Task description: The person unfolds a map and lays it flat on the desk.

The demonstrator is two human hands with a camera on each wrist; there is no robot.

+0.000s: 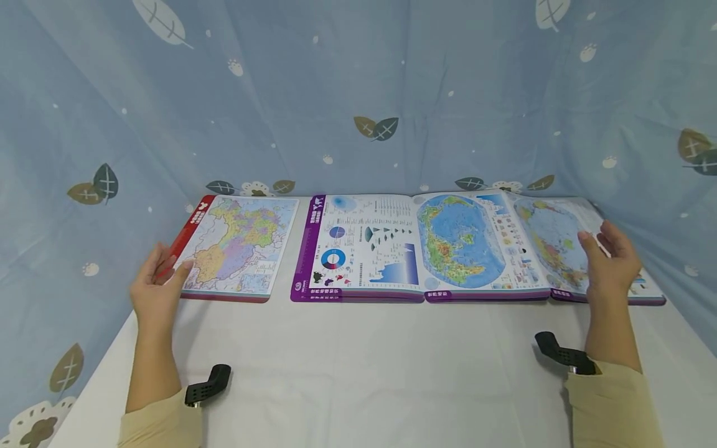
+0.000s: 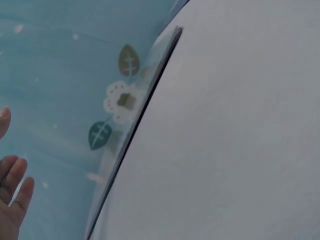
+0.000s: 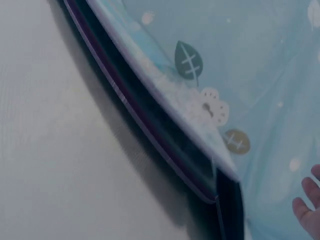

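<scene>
A folded map with a red border (image 1: pixel 241 242) lies at the left of the white table. My left hand (image 1: pixel 154 295) is at its left edge, thumb overlapping the lower left corner in the head view. In the left wrist view the left hand (image 2: pixel 14 202) shows spread fingers with nothing between them. A purple-bordered world map (image 1: pixel 370 249) stretches unfolded in panels across the middle and right. Over its right end is my right hand (image 1: pixel 613 267), fingers loosely bent. The right wrist view shows this hand (image 3: pixel 311 202) beside the folded panels' edges (image 3: pixel 150 125), holding nothing.
A blue curtain (image 1: pixel 313 81) with leaf and paw prints hangs behind the maps and down both sides. White cloth (image 1: pixel 370 367) covers the table in front. Black wrist-mounted devices (image 1: pixel 208 386) project inward from both beige sleeves (image 1: pixel 613 404).
</scene>
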